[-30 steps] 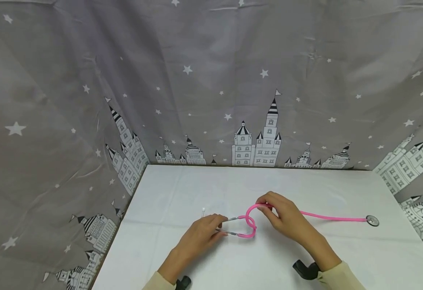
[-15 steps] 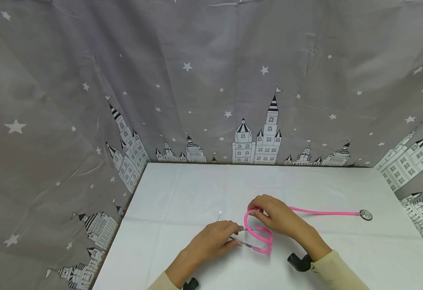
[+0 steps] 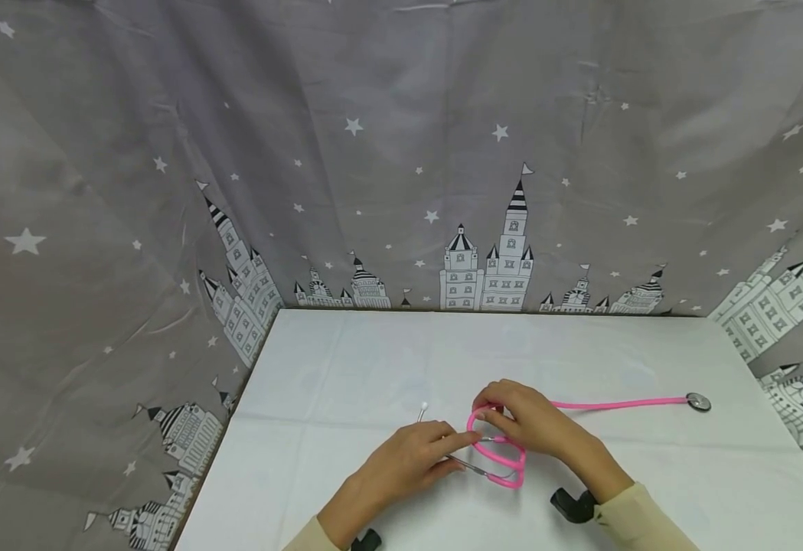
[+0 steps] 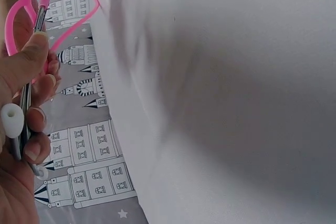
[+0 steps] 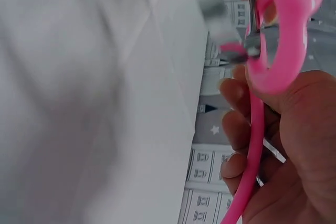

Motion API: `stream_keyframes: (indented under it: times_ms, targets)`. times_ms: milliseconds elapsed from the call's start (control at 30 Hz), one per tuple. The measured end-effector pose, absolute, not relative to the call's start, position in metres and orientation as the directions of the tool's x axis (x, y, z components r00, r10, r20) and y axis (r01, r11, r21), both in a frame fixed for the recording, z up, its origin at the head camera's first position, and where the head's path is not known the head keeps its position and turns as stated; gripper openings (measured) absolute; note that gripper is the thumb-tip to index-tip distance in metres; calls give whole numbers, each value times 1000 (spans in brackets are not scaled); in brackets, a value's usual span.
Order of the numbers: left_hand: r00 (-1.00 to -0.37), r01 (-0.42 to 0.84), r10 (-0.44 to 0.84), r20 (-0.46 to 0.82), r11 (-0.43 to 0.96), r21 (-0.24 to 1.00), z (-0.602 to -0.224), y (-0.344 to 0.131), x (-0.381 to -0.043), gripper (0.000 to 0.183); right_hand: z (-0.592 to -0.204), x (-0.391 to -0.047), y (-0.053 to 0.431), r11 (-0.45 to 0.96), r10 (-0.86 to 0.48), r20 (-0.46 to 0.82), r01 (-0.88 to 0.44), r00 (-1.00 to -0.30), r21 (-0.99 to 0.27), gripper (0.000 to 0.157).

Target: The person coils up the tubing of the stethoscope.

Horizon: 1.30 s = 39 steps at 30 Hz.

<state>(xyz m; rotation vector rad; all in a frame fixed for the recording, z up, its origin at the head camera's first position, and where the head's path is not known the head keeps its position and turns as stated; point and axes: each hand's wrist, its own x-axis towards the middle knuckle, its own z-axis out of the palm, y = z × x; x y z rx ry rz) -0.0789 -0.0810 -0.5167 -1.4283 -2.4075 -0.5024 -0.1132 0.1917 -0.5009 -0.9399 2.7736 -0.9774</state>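
Observation:
A pink stethoscope [image 3: 621, 404] is in both hands above the white table. My left hand [image 3: 408, 463] grips its metal ear tubes, thumb pressed along them in the left wrist view, where a white ear tip [image 4: 11, 120] pokes out beside the fingers. My right hand [image 3: 528, 417] holds the pink tubing [image 5: 255, 135], which runs across the curled fingers. Between the hands the tubing bends into a loop around the metal tubes, near the forked pink part [image 3: 520, 468]. The round chest piece [image 3: 699, 402] extends far to the right. Part of the loop is hidden by the right fingers.
A white-covered table [image 3: 346, 367] lies under the hands. Behind and beside it hangs a grey curtain [image 3: 401, 153] printed with castles and stars. A black wrist mount [image 3: 572, 505] sits at the right wrist, another [image 3: 367, 540] at the left.
My left hand has moved right, carrying the ear tubes and forked part toward and beneath the right hand's loop. My right hand has shifted slightly left and down; the chest piece has shifted slightly.

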Motion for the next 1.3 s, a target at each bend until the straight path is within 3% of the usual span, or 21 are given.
stream_keyframes:
  times_ms: [367,667,1000,1133,1300]
  targets:
    - [-485,874,761,431,442,203,-513,-82,-77,55,-509,-124,226,623,-433,139,-407,-891,-668,12]
    - [-500,864,737,454,459,206,-508,-85,-73,53,-526,-126,264,675,-286,182,-333,-941,-658,10]
    - [-518,853,722,459,478,210,-506,-84,-77,51,-538,-123,262,700,-276,146,-303,-950,-646,11]
    - [-549,827,672,496,521,209,-504,-88,-85,49,-545,-113,247,759,-294,125,-311,-948,-572,9]
    - [-601,775,597,531,596,208,-500,-94,-98,53,-550,-89,221,782,-396,164,-425,-904,-456,9]
